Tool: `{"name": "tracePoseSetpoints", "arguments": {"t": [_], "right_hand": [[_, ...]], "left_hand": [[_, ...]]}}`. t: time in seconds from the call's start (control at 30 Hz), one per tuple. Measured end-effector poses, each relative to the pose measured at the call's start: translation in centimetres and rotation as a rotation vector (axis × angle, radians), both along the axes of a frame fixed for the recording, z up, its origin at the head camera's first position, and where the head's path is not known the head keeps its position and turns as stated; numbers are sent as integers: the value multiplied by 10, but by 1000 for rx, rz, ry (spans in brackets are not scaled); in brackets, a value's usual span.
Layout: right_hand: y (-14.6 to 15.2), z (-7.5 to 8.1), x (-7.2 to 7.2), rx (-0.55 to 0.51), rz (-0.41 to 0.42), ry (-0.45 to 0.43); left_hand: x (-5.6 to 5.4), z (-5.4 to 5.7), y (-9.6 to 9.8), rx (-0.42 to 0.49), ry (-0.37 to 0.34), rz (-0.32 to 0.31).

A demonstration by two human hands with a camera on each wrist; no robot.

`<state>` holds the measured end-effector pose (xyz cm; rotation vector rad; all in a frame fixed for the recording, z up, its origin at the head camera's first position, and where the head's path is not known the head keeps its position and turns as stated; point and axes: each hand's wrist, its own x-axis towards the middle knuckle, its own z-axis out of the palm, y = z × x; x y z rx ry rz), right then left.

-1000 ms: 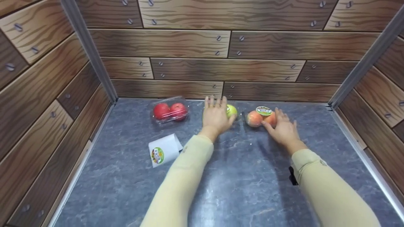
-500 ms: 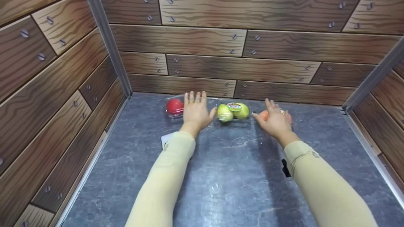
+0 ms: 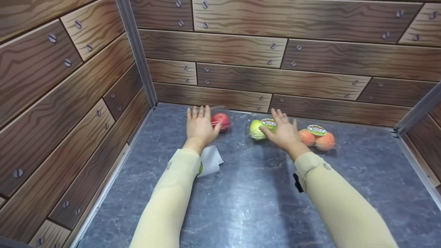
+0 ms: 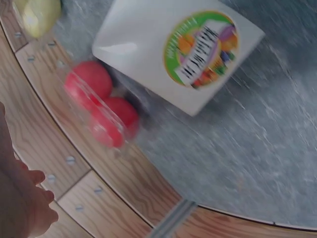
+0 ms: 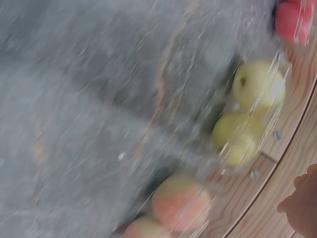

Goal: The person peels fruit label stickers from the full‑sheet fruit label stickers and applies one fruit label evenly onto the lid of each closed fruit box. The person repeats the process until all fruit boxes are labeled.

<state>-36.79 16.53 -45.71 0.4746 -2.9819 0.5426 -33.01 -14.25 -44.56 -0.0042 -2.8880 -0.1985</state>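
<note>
In the head view, my left hand is held out with straight fingers and overlaps the clear pack of red round fruits. The left wrist view has that hand apart from the two red fruits. My right hand, also straight-fingered, partly covers the pack of yellow-green fruits. A gap separates its fingers from these fruits in the right wrist view. Just right of that hand lies a labelled pack of orange-pink fruits. Neither hand holds anything.
A folded white sheet with a round fruit label lies in front of the red pack, partly behind the left sleeve. The three packs stand in a row along the plank-patterned back wall. Side walls bound the grey marbled table.
Both hands have swept left: the left from the yellow-green pack to the red one, the right from the orange-pink pack to the yellow-green one. The head view has turned left.
</note>
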Motion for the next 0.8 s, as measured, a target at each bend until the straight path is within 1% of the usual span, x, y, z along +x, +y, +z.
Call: {"name": "tracePoseSetpoints", "arguments": {"t": [0.1, 0.2, 0.33, 0.4, 0.53, 0.63, 0.8], "right_hand": [[-16, -6, -4, 8, 12, 0], [-34, -15, -8, -2, 27, -13], [-62, -24, -14, 17, 55, -29], [-74, -27, -17, 43, 64, -29], [-91, -28, -23, 76, 66, -17], [-100, -29, -29, 79, 67, -6], [-112, -37, -37, 74, 69, -13]], "left_hand": [[-3, -5, -8, 5, -6, 4], [-4, -14, -17, 22, -22, 14], [-5, -25, -28, 34, -54, 42], [-6, -30, -31, 43, -58, 49], [-13, -36, -35, 50, -50, 53], [-19, -39, -36, 51, -46, 62], [-25, -46, -39, 59, -66, 63]]}}
